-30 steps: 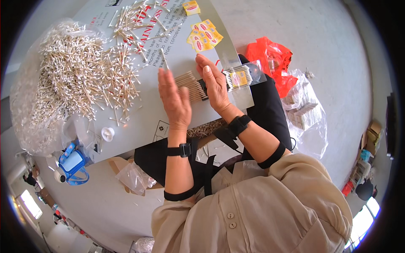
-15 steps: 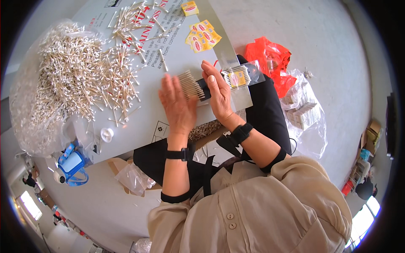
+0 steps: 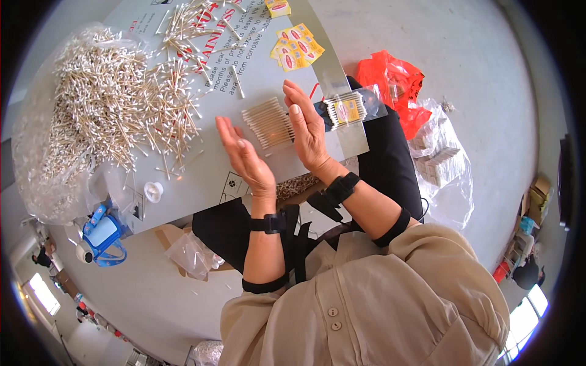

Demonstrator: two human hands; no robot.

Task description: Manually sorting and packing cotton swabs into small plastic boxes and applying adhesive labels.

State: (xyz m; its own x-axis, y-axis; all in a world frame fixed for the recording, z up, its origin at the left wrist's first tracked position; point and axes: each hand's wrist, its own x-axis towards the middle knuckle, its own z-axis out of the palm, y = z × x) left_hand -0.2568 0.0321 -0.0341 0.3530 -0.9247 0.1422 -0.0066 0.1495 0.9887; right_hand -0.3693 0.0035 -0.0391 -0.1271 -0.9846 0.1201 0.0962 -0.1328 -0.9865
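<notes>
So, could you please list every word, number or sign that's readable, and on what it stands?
I won't copy wording, but print stands on:
Table: large red and smaller black lettering, a black-outlined square sign.
Loose yellow labels: red ovals, print too small.
Yellow label on right-hand swabs: too small.
Red bag: black marks, unreadable.

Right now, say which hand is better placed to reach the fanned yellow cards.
Probably the right hand: its fingers are nearer the yellow cards. The left hand is farther off, across the row of swabs.
</notes>
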